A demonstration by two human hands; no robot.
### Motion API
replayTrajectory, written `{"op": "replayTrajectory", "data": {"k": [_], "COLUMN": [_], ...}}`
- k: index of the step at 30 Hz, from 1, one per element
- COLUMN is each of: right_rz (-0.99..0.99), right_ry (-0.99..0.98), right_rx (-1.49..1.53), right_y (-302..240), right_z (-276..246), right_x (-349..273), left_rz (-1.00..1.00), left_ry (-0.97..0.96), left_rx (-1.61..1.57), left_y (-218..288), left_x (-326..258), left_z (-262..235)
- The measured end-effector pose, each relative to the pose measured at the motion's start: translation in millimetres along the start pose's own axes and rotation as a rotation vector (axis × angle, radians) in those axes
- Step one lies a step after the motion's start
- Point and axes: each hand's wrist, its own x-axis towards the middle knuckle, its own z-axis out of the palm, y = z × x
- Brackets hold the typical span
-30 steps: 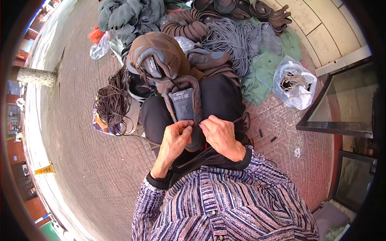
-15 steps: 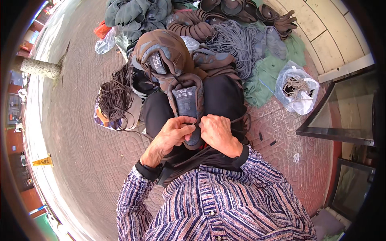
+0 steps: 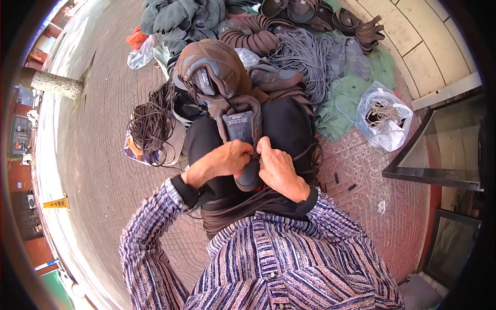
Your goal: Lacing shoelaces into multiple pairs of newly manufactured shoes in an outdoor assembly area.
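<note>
On my lap lies a brown and grey shoe upper [image 3: 240, 126], its padded collar pointing away from me and its grey tongue facing up. My left hand [image 3: 227, 159] is closed in a pinch over the tongue's left side; what sits in its fingertips is too small to make out. Across from it my right hand [image 3: 281, 170] is closed, thumb and finger pinching the upper's right edge. The two sets of fingertips nearly meet. Beyond the collar another brown shoe upper [image 3: 212, 67] is joined by a lace. Brown laces [image 3: 227, 217] lie across my waist.
A bundle of brown laces [image 3: 150, 124] lies at the left, and grey laces [image 3: 307, 59] are heaped at the far right. Brown uppers [image 3: 253, 35] and dark grey pieces [image 3: 178, 20] are piled beyond. A plastic bag [image 3: 382, 116] sits near a black-framed glass panel [image 3: 434, 150].
My left hand has turned over and its fingers have curled in, with the elbow swung out to the left. My right fingertips have moved slightly away from me along the upper's edge.
</note>
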Motion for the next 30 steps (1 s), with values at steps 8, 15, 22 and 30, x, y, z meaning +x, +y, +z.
{"op": "replayTrajectory", "data": {"k": [8,15,22,30], "right_rz": [0.082,-0.276,0.107,0.165], "right_ry": [0.106,0.346,-0.128,-0.296], "right_rx": [0.252,0.14,0.737,0.401], "right_y": [10,6,-16,-28], "right_z": [14,-15,-5,-4], "right_x": [4,-10,28,33], "left_rz": [0.361,0.843,0.31,0.262], "left_ry": [0.182,0.359,0.495,0.845], "left_rx": [0.746,0.918,0.676,-0.37], "left_y": [8,-2,10,-53], "left_x": [14,7,-36,-45], "left_z": [5,-8,-17,50]}}
